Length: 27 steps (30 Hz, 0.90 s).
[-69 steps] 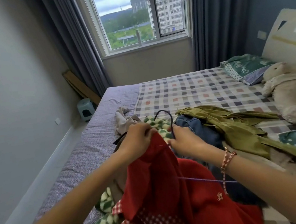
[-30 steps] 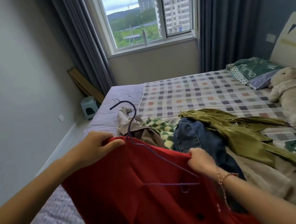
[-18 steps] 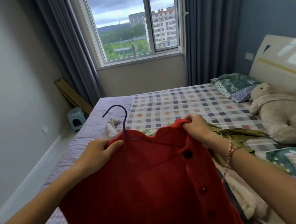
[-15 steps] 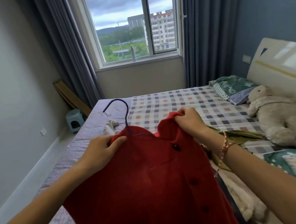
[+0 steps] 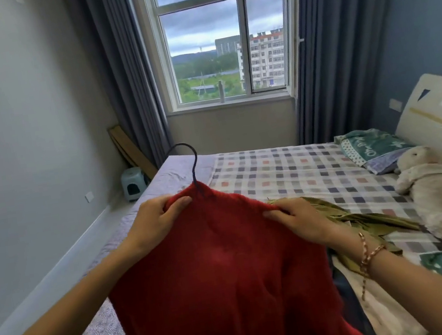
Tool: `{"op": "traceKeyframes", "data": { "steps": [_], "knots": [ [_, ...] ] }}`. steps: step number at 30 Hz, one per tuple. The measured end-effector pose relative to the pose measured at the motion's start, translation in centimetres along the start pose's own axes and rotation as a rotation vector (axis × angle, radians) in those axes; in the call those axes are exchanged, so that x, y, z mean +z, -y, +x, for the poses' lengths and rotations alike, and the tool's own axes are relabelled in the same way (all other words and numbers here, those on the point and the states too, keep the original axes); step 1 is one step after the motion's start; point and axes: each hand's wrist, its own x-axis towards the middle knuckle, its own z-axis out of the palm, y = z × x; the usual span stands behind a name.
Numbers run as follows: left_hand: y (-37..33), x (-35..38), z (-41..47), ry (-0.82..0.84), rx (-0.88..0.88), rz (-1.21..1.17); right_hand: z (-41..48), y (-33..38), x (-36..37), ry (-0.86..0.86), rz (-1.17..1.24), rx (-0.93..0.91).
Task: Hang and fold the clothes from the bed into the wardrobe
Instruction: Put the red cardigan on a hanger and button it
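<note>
**Item: red top (image 5: pixel 224 275) on hanger (image 5: pixel 191 157), held up**

Spans both hands, shoulder line sloping down from left to right. left hand (image 5: pixel 156 220) grips the neck, right hand (image 5: pixel 296 219) the lower shoulder. Hook rises just beside left hand, the nearer one.

1. A red knit top (image 5: pixel 224 275), held up over the near end of the bed (image 5: pixel 286 169), spread wide on a hanger, a small red-and-white checked patch at its lower edge
2. A dark hanger hook (image 5: pixel 192 157) stands upright out of the neck; the rest is hidden inside the knit
3. An olive-green garment (image 5: pixel 365 220), crumpled mid-bed, partly behind the top
</note>
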Motion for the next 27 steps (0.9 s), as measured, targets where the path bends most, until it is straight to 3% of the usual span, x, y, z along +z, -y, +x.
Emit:
{"op": "traceKeyframes", "data": {
  "steps": [3,7,13,17,19,23,27],
  "knots": [
    [1.6,-1.1,-0.3,0.155,-0.018,0.100,0.3,0.4,-1.4,-0.206,0.091,-0.044],
    [3.4,-2.0,-1.9,0.202,0.002,0.142,0.6,0.4,-3.4,-0.250,0.167,-0.058],
    [2.2,-2.8,-4.1,0.376,-0.206,0.010,-1.3,1.1,-5.9,0.062,-0.049,-0.018],
    [-1.0,-6.8,-4.0,0.842,-0.577,-0.202,-2.5,2.9,-9.2,0.366,0.024,0.217],
    [-2.3,-9.1,-2.9,0.979,-0.604,-0.254,-2.0,4.1,-11.5,0.493,0.091,0.336],
    [-2.0,-9.1,1.4,1.021,-0.651,-0.286,1.4,4.6,-13.8,0.578,0.078,0.428],
    [3.6,-0.8,6.5,0.979,-0.619,-0.035,7.3,0.2,-10.2,0.533,-0.189,0.459]
  ]
}}
